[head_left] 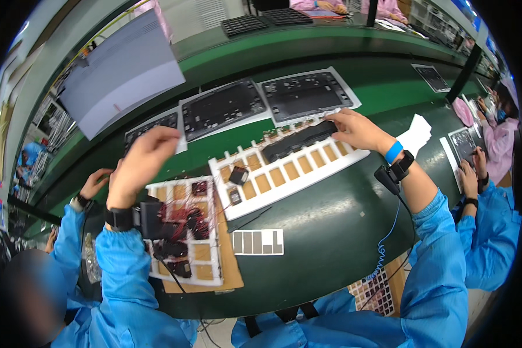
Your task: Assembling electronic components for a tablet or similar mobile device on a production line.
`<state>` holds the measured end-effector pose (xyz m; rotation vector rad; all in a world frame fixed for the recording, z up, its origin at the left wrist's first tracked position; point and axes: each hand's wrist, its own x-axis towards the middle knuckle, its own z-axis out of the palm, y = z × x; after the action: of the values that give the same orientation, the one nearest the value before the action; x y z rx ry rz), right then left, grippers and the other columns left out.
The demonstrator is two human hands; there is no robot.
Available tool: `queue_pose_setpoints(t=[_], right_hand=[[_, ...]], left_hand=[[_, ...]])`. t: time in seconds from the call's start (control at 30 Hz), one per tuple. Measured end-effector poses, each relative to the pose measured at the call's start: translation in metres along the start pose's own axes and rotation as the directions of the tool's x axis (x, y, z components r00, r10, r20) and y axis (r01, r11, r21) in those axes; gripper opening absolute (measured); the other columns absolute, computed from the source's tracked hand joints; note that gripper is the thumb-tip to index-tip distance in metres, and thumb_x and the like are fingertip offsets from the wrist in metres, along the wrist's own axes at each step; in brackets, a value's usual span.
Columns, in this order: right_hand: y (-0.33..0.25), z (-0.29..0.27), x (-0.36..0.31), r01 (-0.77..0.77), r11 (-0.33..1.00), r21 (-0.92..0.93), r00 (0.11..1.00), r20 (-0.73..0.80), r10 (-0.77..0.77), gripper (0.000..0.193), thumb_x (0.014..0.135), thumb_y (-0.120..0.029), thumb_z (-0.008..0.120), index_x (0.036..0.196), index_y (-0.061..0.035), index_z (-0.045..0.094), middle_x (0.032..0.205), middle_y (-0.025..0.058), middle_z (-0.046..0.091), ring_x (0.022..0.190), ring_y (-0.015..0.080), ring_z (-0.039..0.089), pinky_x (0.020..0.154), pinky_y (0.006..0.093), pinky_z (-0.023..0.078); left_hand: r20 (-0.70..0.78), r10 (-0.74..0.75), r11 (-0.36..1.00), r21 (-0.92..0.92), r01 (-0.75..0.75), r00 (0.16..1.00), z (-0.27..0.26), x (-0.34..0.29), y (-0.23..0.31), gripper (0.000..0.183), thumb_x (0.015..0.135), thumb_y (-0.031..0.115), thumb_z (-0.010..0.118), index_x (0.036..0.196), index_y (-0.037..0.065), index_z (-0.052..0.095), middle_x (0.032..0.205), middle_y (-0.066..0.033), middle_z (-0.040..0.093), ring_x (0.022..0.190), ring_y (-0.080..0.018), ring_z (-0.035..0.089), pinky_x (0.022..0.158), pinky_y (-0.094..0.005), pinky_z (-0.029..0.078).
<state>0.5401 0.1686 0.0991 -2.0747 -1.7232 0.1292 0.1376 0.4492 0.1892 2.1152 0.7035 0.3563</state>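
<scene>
My right hand (358,130) has its thumb and fingers closed on the right end of a long black bar-shaped part (298,142). That part lies tilted across a white foam tray (290,194) with rows of compartments. Two small black pieces, one of them a square block (238,175), sit at the tray's left end. My left hand (139,159) is raised above the table, left of that tray and behind a second foam tray (216,255). Motion blurs its fingers, so its grip is unclear. Bundles of dark red wires with black parts (182,223) fill the second tray.
Flat black panels on white sheets (223,109) (304,93) lie behind the foam trays. A card with grey rectangles (258,242) and thin black tweezers-like sticks (250,220) lie in front. Co-workers' hands (95,182) (468,177) are at both sides. A coiled blue cord (381,252) hangs from my right wrist.
</scene>
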Motion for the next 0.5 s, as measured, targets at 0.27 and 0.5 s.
queue_pose_setpoints(t=[0.27, 0.5], right_hand=[[-0.012, -0.001, 0.005, -0.125, 0.992, 0.026, 0.992, -0.014, 0.125, 0.039, 0.083, -0.011, 0.078, 0.117, 0.0024, 0.065, 0.105, 0.0169, 0.069, 0.093, 0.0303, 0.069, 0.087, 0.0404, 0.056], [-0.031, -0.004, -0.005, -0.083, 0.985, -0.152, 0.994, -0.081, 0.071, 0.037, 0.087, -0.017, 0.074, 0.119, -0.0017, 0.064, 0.113, 0.0159, 0.066, 0.104, 0.0383, 0.066, 0.091, 0.0454, 0.054]], left_hand=[[0.092, 0.418, 0.703, 0.597, -0.386, 0.904, 0.132, -0.021, 0.002, 0.036, 0.084, 0.018, 0.074, 0.115, 0.001, 0.066, 0.109, -0.0197, 0.062, 0.107, -0.0383, 0.062, 0.089, -0.046, 0.053], [0.061, 0.344, 0.591, 0.761, -0.267, 0.937, 0.158, 0.004, -0.017, 0.025, 0.083, 0.017, 0.074, 0.1, 0.001, 0.065, 0.096, -0.0205, 0.067, 0.09, -0.0392, 0.069, 0.075, -0.0478, 0.059]])
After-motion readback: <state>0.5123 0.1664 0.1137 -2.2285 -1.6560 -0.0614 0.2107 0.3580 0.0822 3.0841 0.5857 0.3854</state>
